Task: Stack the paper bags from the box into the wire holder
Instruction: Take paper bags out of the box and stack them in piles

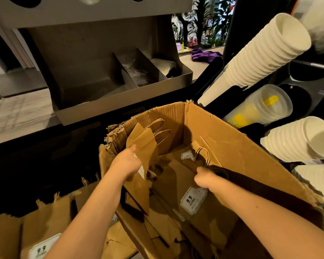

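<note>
Brown paper bags point(45, 230) lie flat nearest, outside the left wall of the cardboard box point(241, 146), which tilts toward the person, apparently for easier reach. Left hand point(126, 163): grip closed round a folded bag point(142, 146), held up by the left wall, seemingly clear of the pile. Right hand point(204, 177): grip closed on a second bag point(193, 200) at its handle end, near the right wall. Paper cups point(266, 53) are stacked beyond the far right corner. No wire holder identifiable.
</note>
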A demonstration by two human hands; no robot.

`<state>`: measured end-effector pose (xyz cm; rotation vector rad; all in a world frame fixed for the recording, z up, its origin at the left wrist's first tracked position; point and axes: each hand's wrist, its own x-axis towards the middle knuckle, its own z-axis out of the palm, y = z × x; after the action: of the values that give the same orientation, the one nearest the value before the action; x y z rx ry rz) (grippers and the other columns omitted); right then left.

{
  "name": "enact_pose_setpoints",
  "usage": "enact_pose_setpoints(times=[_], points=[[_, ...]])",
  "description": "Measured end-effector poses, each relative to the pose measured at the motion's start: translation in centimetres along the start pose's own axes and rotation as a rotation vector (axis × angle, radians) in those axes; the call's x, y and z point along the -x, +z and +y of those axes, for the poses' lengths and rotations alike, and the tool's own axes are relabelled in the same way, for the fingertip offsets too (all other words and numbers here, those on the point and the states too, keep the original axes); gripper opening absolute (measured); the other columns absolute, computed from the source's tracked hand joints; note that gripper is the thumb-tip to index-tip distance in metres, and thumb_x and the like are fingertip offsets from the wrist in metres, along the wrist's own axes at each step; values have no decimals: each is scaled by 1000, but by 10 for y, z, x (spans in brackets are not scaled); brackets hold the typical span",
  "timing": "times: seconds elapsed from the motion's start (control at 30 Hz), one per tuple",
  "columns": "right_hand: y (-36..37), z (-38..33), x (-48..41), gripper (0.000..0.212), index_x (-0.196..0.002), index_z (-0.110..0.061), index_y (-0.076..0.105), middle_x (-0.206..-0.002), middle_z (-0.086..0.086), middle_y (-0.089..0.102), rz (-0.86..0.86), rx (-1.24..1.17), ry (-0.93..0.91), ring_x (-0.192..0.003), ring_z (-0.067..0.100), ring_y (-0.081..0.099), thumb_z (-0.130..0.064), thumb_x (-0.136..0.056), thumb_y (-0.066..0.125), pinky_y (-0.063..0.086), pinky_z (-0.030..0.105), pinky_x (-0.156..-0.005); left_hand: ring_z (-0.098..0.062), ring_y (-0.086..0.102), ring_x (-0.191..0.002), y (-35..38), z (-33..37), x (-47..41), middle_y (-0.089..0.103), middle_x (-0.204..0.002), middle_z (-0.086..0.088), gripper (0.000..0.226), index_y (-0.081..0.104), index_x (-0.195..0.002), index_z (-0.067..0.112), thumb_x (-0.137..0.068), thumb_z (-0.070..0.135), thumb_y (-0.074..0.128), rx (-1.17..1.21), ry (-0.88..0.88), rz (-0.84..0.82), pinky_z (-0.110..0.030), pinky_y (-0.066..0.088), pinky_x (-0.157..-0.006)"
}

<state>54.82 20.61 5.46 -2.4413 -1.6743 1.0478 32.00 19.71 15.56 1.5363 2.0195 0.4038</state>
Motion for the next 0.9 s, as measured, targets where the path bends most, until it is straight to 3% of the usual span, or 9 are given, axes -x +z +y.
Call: enact_pose_setpoints(times=[0.17,0.27,0.37,0.43,0.5,0.57,0.67,0.77,0.9], points=[[-29,7,-5,35,-128,-1,48,-130,18,53,70,-549,73,-107,26,53,-2,-94,50,46,33,-76,-24,56,-107,-3,1,5,48,-136,-7,68,19,-151,25,-89,5,41,-117,-3,33,-29,49,-85],[-32,5,2,43,-136,-7,41,-136,17,49,-21,-821,135,-120,29,49,-10,-95,52,44,40,-94,-24,54,-106,-4,4,6,49,-134,-9,67,18,-151,22,-90,6,41,-113,-2,-17,-25,43,-79],[-17,-5,15,16,-96,-10,59,-103,15,62,-172,-1003,139,-87,29,57,-11,-97,42,47,38,-82,-10,52,-85,-3,10,9,47,-135,-6,66,23,-150,24,-91,1,43,52,28,-127,-9,38,-59],[-3,-17,22,21,-86,-10,57,-88,13,61,-254,-1003,167,-77,26,55,-15,-97,40,45,33,-73,-10,48,-89,-4,14,10,47,-135,-5,70,26,-149,25,-88,-2,48,130,64,-195,-11,41,-61],[8,-32,28,16,-88,-11,57,-91,12,62,-335,-954,158,-78,25,56,-17,-96,46,46,32,-69,-20,46,-118,-4,16,10,39,-146,-6,67,29,-148,22,-89,-1,51,197,71,-214,-22,38,-92],[16,-44,33,10,-93,-13,55,-95,10,60,-359,-900,134,-83,25,55,-22,-94,54,46,31,-72,-23,38,-133,-4,15,11,36,-149,-5,51,33,-147,17,-98,16,47,268,89,-215,-27,28,-106],[21,-50,35,27,-113,-14,52,-107,7,58,-359,-831,61,-103,26,52,-30,-92,59,43,33,-87,-19,44,-128,-1,11,11,40,-146,-1,64,22,-150,18,-95,34,51,314,126,-267,-23,32,-98],[14,-48,35,60,-137,-19,41,-133,10,51,-364,-698,1,-119,32,50,-46,-87,60,48,42,-94,-15,55,-106,-1,7,5,49,-137,-2,90,8,-152,28,-85,8,66,230,122,-282,-23,44,-84],[-10,-34,33,46,-138,-15,37,-127,11,52,-235,-297,-106,-109,27,56,-32,-96,48,51,36,-86,-16,59,-99,3,7,3,52,-132,-4,92,9,-150,37,-85,-2,61,134,125,-261,-23,49,-71]])
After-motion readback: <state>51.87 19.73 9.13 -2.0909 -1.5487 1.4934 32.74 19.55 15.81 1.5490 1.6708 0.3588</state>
